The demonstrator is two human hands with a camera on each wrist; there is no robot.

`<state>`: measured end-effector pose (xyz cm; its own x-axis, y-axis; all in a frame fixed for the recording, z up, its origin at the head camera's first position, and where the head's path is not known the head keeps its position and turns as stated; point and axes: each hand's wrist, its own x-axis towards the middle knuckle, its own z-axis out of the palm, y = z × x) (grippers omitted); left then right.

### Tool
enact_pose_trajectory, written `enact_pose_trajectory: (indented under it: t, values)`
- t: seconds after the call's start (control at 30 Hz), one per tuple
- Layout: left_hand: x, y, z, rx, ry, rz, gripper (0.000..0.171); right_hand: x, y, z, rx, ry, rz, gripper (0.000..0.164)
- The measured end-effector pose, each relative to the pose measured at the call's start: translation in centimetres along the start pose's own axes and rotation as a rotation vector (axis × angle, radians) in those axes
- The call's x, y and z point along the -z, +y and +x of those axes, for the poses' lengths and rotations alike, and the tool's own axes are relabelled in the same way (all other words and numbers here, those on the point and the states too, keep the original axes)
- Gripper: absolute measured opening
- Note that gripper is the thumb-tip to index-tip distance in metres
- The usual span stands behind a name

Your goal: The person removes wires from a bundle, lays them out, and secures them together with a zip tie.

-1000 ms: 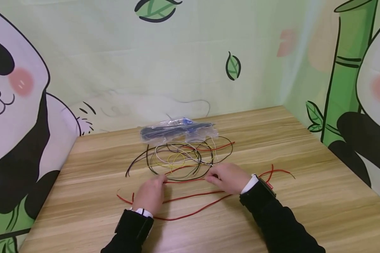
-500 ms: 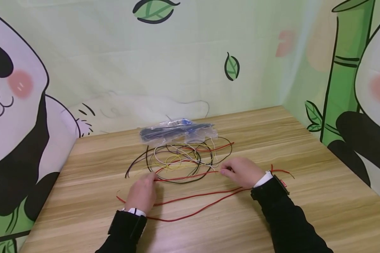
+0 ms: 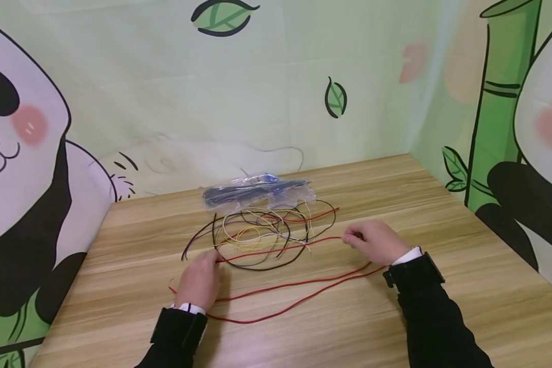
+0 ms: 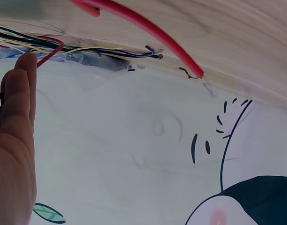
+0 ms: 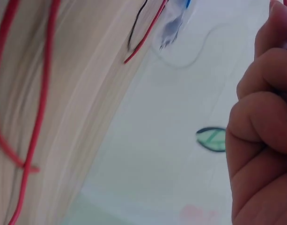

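Note:
A red wire [image 3: 280, 250] runs nearly straight between my two hands in the head view. My left hand [image 3: 200, 280] pinches it at the left, and my right hand [image 3: 378, 242] pinches it farther back at the right. In the left wrist view, a bent piece of red wire [image 4: 51, 54] shows by the fingertips; my palm hides the thumb. The right wrist view has curled fingers [image 5: 260, 122], with a bit of red at the top. Two more lengths of red wire [image 3: 280, 309] lie closer to me, partly hidden by both hands.
Behind the held wire lies a loose tangle of black wire [image 3: 257, 270], yellow wire [image 3: 246, 246] and white wire, with another red end [image 3: 328, 213]. A clear plastic bag [image 3: 257, 194] with dark contents stands farther back on the wooden table [image 3: 441, 306], near the printed cloth wall [image 3: 276, 102].
My right hand has moved right and away from me, and my left hand a little left. The red wire between them now spans a longer stretch across the front of the tangle.

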<state>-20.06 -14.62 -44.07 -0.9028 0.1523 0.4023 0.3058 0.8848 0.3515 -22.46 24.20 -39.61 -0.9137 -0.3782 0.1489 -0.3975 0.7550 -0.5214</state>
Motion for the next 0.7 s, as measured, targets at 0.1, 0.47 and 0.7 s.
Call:
enact_pose_trajectory:
  t: [0.1,0.47,0.7]
  values:
    - [0.0,-0.2,0.0,0.009,0.010,-0.004,0.011,0.4,0.7,-0.3,-0.029,0.035,0.006,0.015]
    - [0.5,-1.1,-0.2,-0.030,0.101,-0.010,0.010,1.3,2.2,-1.2,-0.106,0.171,-0.021,0.019]
    - [1.0,-1.6,-0.1,-0.032,0.158,-0.020,0.013,1.3,3.4,-1.9,-0.115,0.251,-0.034,0.021]
